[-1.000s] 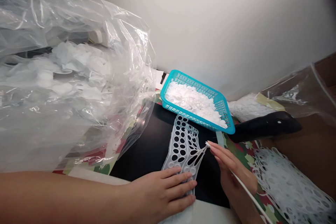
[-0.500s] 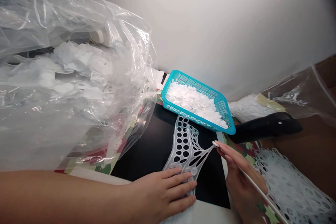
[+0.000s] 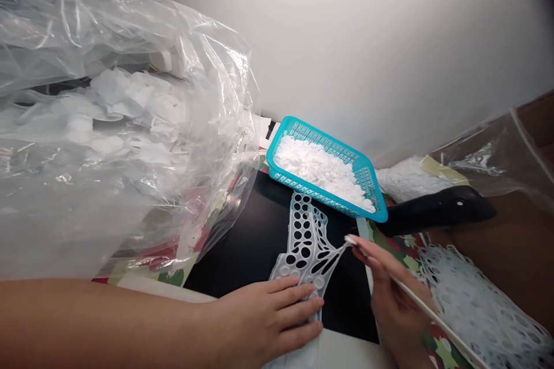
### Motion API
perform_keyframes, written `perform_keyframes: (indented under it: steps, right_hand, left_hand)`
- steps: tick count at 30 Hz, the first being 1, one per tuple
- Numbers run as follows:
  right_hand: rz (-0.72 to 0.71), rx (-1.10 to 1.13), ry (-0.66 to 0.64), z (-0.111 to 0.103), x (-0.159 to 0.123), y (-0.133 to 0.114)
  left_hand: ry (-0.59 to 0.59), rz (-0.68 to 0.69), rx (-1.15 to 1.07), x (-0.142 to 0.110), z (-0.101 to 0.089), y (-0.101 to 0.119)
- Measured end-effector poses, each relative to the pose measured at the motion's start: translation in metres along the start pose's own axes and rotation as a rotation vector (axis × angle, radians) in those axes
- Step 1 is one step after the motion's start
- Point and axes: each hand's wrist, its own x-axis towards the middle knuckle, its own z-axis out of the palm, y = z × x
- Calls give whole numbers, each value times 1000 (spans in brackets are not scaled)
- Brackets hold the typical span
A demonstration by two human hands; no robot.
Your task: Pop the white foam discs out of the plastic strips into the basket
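Observation:
My left hand (image 3: pixel 277 314) lies flat on the lower end of a white perforated plastic sheet (image 3: pixel 303 230), pinning it to a black mat (image 3: pixel 242 242). The sheet's holes are oval and round, and its upper end runs under the basket's edge. My right hand (image 3: pixel 400 294) holds a thin white stick (image 3: pixel 433 317) between its fingers. Its fingertips and the stick's tip meet a narrow pointed corner of the sheet. That stick runs down and right, out of view.
A turquoise plastic basket (image 3: pixel 303 184) of white discs (image 3: pixel 320 167) stands just above the sheet. A large clear plastic bag (image 3: pixel 130 155) of white pieces fills the left. More perforated sheets (image 3: pixel 480 311) lie at lower right, beside a black handle-like object (image 3: pixel 437 211).
The stick's lower end has swung to the right, and my right hand has shifted slightly with it. The sheet now lies a little straighter. My left hand stays on it.

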Motion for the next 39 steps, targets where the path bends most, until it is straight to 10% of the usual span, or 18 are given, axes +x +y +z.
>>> perform_keyframes:
  steps: [4, 14, 25, 39]
  right_hand:
    - [-56, 139, -278, 3, 6, -3]
    - [100, 434, -357, 12, 4, -17]
    - [301, 592, -245, 25, 0, -33]
    - [622, 842, -251, 30, -4, -24]
  left_hand:
    - [62, 45, 55, 2, -2, 1]
    - [606, -367, -183, 16, -17, 5]
    - [632, -467, -568, 22, -15, -1]
    - [667, -502, -521, 22, -20, 1]
